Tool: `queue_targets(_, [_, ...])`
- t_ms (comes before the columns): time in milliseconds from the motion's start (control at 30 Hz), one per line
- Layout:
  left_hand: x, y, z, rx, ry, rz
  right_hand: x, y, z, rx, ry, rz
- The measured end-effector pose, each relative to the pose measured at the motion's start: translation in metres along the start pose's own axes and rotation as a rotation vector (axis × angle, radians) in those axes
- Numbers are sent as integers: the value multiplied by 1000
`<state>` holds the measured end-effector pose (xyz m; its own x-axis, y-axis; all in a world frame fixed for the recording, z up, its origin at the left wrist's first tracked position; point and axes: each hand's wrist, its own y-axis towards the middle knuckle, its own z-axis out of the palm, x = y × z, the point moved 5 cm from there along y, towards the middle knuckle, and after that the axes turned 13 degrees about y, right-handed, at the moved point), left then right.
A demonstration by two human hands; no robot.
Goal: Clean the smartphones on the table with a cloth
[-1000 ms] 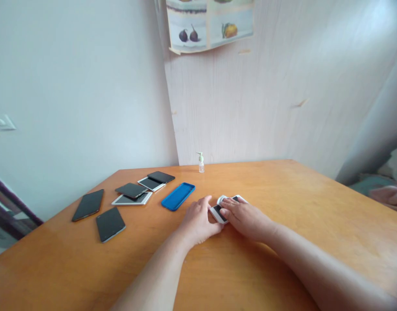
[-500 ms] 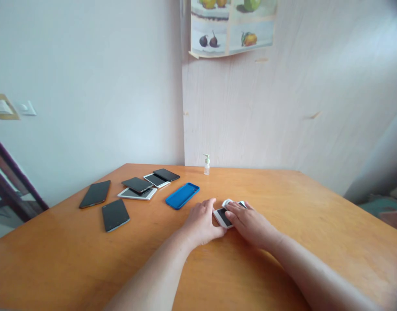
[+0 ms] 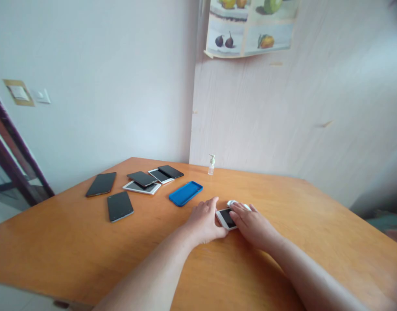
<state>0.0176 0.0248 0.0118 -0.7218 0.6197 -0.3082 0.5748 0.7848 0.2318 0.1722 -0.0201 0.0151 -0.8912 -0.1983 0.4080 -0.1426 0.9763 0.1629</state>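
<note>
Bracing a white smartphone (image 3: pixel 226 218) flat on the wooden table (image 3: pixel 276 194), the left hand (image 3: pixel 203 222) has its thumb at the near corner and its fingers at the opposite edge, clasping the left end. Right hand (image 3: pixel 253 226) laid across the rest of the phone, fingers extended over a white wad (image 3: pixel 231 203); cloth or tissue, too covered to say, and cannot tell whether it is pinched or only pressed. Reads as screen-wiping. Done well: light, even pressure, wad kept flat under the fingertips, strokes along the glass out to the corners, left grip firm on the edges and clear of the screen so the phone does not skate. Beyond the left arm, a gray-edged dark smartphone (image 3: pixel 120 206); farther, an empty blue phone case (image 3: pixel 185 193), open side up. Near the wall, a clear pump bottle (image 3: pixel 211 166), upright.
</note>
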Motion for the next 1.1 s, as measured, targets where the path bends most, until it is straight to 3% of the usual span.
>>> queue_targets(67, [-2,-1,-2,16,-2,-8,-23,0,-4,-39,-61,112])
queue_targets(133, [-2,-1,-3,15,-4,-7,-25,-3,-6,-50,-80,126])
queue_targets(367, [1,1,2,-3,40,40,52,-22,5,140,133,-251])
queue_targets(433, [0,1,1,-6,36,36,45,-19,3,130,123,-219])
queue_targets(633, [-2,0,-1,-15,4,11,-19,-8,-10,-28,-35,52])
queue_targets(700, [-3,0,-1,-22,9,24,-17,-11,-10,-29,-33,52])
queue_targets(900, [-1,1,-1,-13,25,33,28,-29,-9,69,47,-84])
queue_targets(1000, [-1,2,-1,-10,31,35,30,-33,-13,101,85,-59])
queue_targets(1100, [-1,2,-2,-10,34,47,21,-32,-19,40,116,-10])
